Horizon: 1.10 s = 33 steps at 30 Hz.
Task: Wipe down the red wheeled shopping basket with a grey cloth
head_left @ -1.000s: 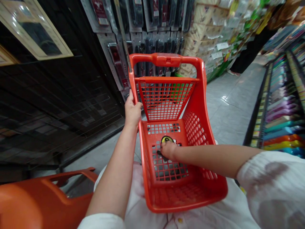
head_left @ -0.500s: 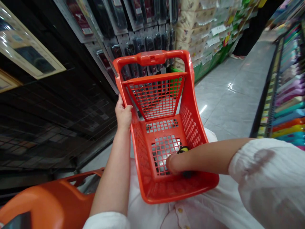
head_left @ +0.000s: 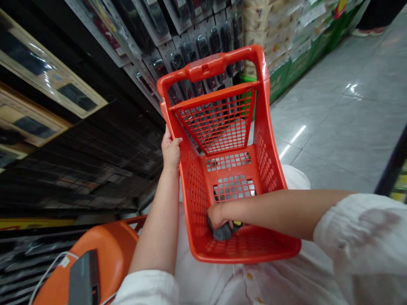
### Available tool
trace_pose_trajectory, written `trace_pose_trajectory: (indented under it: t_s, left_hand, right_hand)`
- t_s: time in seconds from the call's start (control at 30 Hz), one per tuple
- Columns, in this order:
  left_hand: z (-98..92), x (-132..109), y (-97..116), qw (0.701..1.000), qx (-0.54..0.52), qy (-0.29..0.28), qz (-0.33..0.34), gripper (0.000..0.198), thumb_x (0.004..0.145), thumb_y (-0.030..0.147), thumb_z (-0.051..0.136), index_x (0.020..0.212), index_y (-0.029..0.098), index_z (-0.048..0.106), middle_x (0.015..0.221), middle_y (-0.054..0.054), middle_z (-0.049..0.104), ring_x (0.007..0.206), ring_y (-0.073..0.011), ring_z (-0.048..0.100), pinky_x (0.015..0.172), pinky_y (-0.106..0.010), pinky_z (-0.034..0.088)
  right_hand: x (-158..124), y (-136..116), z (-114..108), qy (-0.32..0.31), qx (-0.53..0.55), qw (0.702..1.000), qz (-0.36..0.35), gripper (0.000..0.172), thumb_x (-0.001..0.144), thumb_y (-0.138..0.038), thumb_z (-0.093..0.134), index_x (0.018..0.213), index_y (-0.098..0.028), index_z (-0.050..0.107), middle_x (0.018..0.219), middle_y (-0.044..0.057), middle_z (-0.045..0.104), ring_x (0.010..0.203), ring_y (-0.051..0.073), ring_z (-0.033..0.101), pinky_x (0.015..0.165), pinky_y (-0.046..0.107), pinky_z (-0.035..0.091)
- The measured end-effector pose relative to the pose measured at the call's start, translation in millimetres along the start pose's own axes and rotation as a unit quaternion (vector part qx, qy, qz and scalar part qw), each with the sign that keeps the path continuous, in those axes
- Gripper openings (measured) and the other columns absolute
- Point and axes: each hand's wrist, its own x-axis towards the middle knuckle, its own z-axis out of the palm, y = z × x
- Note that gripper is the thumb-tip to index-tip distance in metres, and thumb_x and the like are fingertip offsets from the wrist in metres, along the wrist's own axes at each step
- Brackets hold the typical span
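Observation:
I hold a red plastic shopping basket [head_left: 265,169] tipped up against my body, its handle [head_left: 216,63] raised at the far end. My left hand [head_left: 171,149] is closed on the basket's left rim. My right hand [head_left: 218,215] reaches down inside to the near corner, its fingers closed on a small dark grey object with a yellow part [head_left: 226,231] that lies on the mesh bottom. The object is partly hidden by my hand.
A dark shelf unit [head_left: 95,140] with framed items stands at left, with packaged goods on hooks [head_left: 190,38] beyond it. An orange cart body [head_left: 104,250] carrying a black device [head_left: 82,277] sits at lower left. The grey tiled aisle floor [head_left: 337,114] opens to the right.
My right hand has drawn back from the middle of the basket floor to the near corner, taking the dark object along. The view has tilted down and left.

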Motion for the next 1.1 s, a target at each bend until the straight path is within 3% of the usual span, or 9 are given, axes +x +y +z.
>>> trace_pose_trajectory:
  t_s: [0.13, 0.2, 0.27, 0.43, 0.63, 0.8, 0.9, 1.0, 1.1]
  left_hand:
    - [0.9, -2.3, 2.6, 1.0, 0.003, 0.003, -0.013, 0.073, 0.067, 0.009, 0.053, 0.138, 0.026, 0.049, 0.126, 0.0, 0.065, 0.114, -0.0202, 0.06, 0.101, -0.033, 0.046]
    - [1.4, -3.2, 4.1, 1.0, 0.005, 0.004, -0.019, 0.075, 0.067, 0.009, 0.053, 0.14, 0.026, 0.047, 0.124, -0.001, 0.066, 0.11, -0.0199, 0.062, 0.099, -0.033, 0.048]
    - [1.8, -3.8, 5.2, 1.0, 0.006, 0.004, -0.02, 0.077, 0.066, 0.008, 0.052, 0.141, 0.026, 0.046, 0.124, -0.001, 0.066, 0.108, -0.0198, 0.063, 0.098, -0.033, 0.048]
    - [2.0, -2.7, 4.9, 1.0, 0.008, 0.003, -0.016, 0.078, 0.065, 0.008, 0.052, 0.14, 0.026, 0.047, 0.13, 0.0, 0.062, 0.112, -0.0194, 0.061, 0.102, -0.033, 0.045]
    - [-0.5, 0.8, 0.7, 1.0, 0.018, 0.001, -0.001, 0.078, 0.063, 0.007, 0.051, 0.139, 0.026, 0.049, 0.138, 0.002, 0.055, 0.12, -0.0189, 0.056, 0.106, -0.031, 0.041]
    - [0.2, 0.1, 1.2, 1.0, 0.011, -0.008, -0.001, 0.079, 0.063, 0.007, 0.051, 0.14, 0.027, 0.047, 0.139, 0.001, 0.054, 0.119, -0.0199, 0.057, 0.106, -0.033, 0.041]
    - [0.9, -0.8, 2.3, 1.0, 0.017, -0.006, -0.003, 0.081, 0.064, 0.007, 0.05, 0.141, 0.028, 0.044, 0.139, 0.002, 0.054, 0.12, -0.0196, 0.056, 0.106, -0.033, 0.041]
    - [0.7, -1.3, 2.9, 1.0, 0.022, -0.004, -0.012, 0.08, 0.064, 0.007, 0.05, 0.142, 0.027, 0.043, 0.136, 0.001, 0.057, 0.117, -0.0193, 0.059, 0.105, -0.033, 0.043]
    - [-0.5, -1.5, 2.8, 1.0, 0.021, 0.001, -0.018, 0.08, 0.064, 0.008, 0.051, 0.142, 0.026, 0.044, 0.132, 0.0, 0.061, 0.111, -0.0192, 0.062, 0.101, -0.032, 0.046]
  right_hand:
    - [-9.8, -18.2, 3.0, -0.062, -0.063, 0.995, 0.043, 0.014, 0.065, -0.014, 0.075, 0.074, -0.005, 0.071, 0.062, 0.005, 0.066, 0.062, 0.02, 0.064, 0.055, 0.029, 0.051]
    - [-17.2, -26.1, -1.7, -0.091, -0.11, 0.988, 0.067, 0.011, 0.055, -0.006, 0.075, 0.065, -0.006, 0.07, 0.05, 0.003, 0.062, 0.057, 0.021, 0.062, 0.052, 0.028, 0.049]
    - [-26.5, -34.7, -9.4, -0.099, -0.154, 0.982, 0.045, 0.014, 0.05, -0.005, 0.078, 0.061, -0.007, 0.07, 0.047, 0.003, 0.06, 0.057, 0.022, 0.062, 0.054, 0.028, 0.048]
    - [-51.0, -59.7, -32.2, -0.092, -0.293, 0.943, -0.125, 0.016, 0.052, -0.018, 0.082, 0.06, -0.012, 0.069, 0.05, 0.0, 0.059, 0.062, 0.018, 0.061, 0.055, 0.024, 0.042]
    - [-63.7, -74.3, -49.8, -0.157, -0.25, 0.927, -0.23, 0.016, 0.061, -0.028, 0.077, 0.062, -0.014, 0.069, 0.051, -0.005, 0.056, 0.054, 0.012, 0.054, 0.05, 0.021, 0.036]
    - [-58.4, -69.0, -43.9, -0.155, -0.263, 0.936, -0.174, 0.025, 0.067, -0.031, 0.073, 0.079, -0.009, 0.074, 0.059, -0.001, 0.062, 0.057, 0.014, 0.057, 0.05, 0.023, 0.038]
    - [-45.7, -60.4, -28.2, -0.147, -0.333, 0.925, -0.107, 0.027, 0.066, -0.021, 0.071, 0.087, -0.004, 0.075, 0.068, 0.007, 0.068, 0.064, 0.019, 0.061, 0.052, 0.025, 0.041]
    - [-30.9, -52.7, -14.0, -0.18, -0.393, 0.9, -0.055, 0.017, 0.058, 0.0, 0.064, 0.071, -0.004, 0.074, 0.062, 0.008, 0.067, 0.065, 0.02, 0.061, 0.055, 0.025, 0.041]
    - [-23.7, -49.8, -15.4, -0.201, -0.377, 0.901, -0.078, 0.012, 0.054, 0.004, 0.066, 0.054, -0.008, 0.068, 0.052, 0.003, 0.061, 0.066, 0.017, 0.06, 0.057, 0.023, 0.041]
